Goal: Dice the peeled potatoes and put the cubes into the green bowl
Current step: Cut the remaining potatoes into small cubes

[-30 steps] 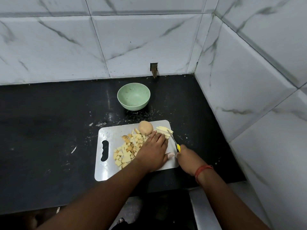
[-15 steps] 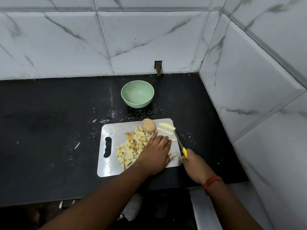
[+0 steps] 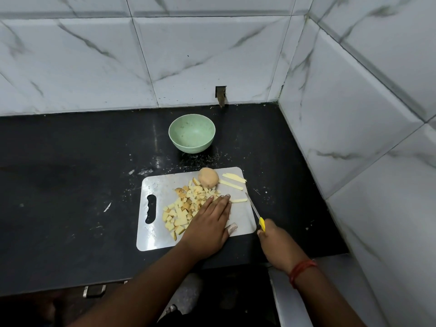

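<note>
A black bench [image 3: 70, 185] runs into a corner of white marbled wall tiles [image 3: 188, 62]; a small dark notch [image 3: 221, 94] sits in the back wall at bench level; white specks [image 3: 107, 207] dot the bench.

One green bowl [image 3: 191, 133], one whole potato [image 3: 208, 177], three potato sticks [image 3: 234, 178], one knife [image 3: 254, 212].

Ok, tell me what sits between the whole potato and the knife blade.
Head view: three potato strips lie on the cutting board between potato and knife.
</note>
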A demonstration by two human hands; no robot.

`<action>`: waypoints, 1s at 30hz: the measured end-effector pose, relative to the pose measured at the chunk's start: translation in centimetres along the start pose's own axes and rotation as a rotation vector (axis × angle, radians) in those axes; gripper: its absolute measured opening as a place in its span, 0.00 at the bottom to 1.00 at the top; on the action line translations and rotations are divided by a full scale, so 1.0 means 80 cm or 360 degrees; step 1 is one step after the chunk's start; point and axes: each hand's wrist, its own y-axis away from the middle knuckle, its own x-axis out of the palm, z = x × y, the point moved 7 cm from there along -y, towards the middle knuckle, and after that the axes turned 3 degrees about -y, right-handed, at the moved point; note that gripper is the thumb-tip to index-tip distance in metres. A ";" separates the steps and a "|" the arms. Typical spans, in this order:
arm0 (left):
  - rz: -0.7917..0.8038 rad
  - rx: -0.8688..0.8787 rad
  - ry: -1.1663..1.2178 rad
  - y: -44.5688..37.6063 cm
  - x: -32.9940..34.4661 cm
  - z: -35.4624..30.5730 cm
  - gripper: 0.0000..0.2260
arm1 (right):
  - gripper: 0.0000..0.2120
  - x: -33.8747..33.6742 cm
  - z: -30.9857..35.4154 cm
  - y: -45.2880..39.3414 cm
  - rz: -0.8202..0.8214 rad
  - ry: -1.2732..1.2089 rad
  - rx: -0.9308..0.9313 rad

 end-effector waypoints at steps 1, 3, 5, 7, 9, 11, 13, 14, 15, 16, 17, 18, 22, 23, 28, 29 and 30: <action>-0.0006 -0.0023 -0.0005 0.002 0.000 0.002 0.30 | 0.07 0.001 0.001 0.001 -0.0013 0.0026 0.0001; -0.0026 -0.0047 -0.0008 0.004 -0.001 0.002 0.30 | 0.06 0.006 0.003 0.000 0.0003 0.0084 0.0033; -0.0047 -0.0056 -0.0011 0.003 -0.003 0.001 0.29 | 0.04 0.013 0.004 -0.003 0.0068 0.0141 0.0100; -0.0046 -0.0067 0.0002 0.002 -0.005 0.003 0.29 | 0.07 0.021 0.007 -0.008 0.0140 0.0163 0.0127; -0.0037 -0.0073 0.0002 0.001 -0.004 0.003 0.29 | 0.12 0.027 0.010 -0.010 0.0183 0.0151 0.0103; -0.0021 -0.0076 -0.0001 0.001 -0.002 0.003 0.29 | 0.13 0.035 0.005 -0.005 0.0195 0.0152 0.0116; -0.0035 -0.0069 -0.0013 0.002 -0.001 0.002 0.29 | 0.08 0.039 -0.005 0.005 0.0155 0.0159 0.0147; -0.0043 -0.0065 -0.0016 0.002 -0.001 0.002 0.29 | 0.04 0.039 -0.009 0.011 0.0130 0.0166 0.0149; -0.0048 -0.0063 -0.0016 0.002 -0.001 0.002 0.29 | 0.02 0.038 -0.010 0.015 0.0102 0.0169 0.0125; -0.0053 -0.0062 -0.0014 0.002 -0.001 0.003 0.29 | 0.02 0.034 -0.009 0.018 0.0071 0.0146 0.0101; -0.0056 -0.0062 -0.0011 0.001 -0.001 0.003 0.29 | 0.04 0.029 -0.006 0.019 0.0038 0.0103 0.0075; -0.0060 -0.0067 -0.0012 0.002 -0.001 0.003 0.28 | 0.04 0.023 -0.001 0.019 0.0008 0.0063 0.0054; -0.0065 -0.0071 -0.0013 0.001 0.000 0.003 0.28 | 0.08 0.026 0.017 -0.003 0.0053 0.0137 0.0076; -0.0068 -0.0070 -0.0016 0.001 0.001 0.003 0.28 | 0.11 0.031 0.019 -0.008 0.0078 0.0170 0.0124; -0.0100 -0.0079 -0.0021 0.002 -0.001 0.002 0.28 | 0.17 0.043 0.003 0.000 0.0167 0.0225 0.0179; -0.0096 -0.0076 -0.0023 0.002 -0.001 0.002 0.28 | 0.12 0.042 0.000 0.006 0.0158 0.0196 0.0162; -0.0088 -0.0076 -0.0025 0.001 0.000 0.002 0.28 | 0.08 0.037 -0.001 0.012 0.0132 0.0179 0.0140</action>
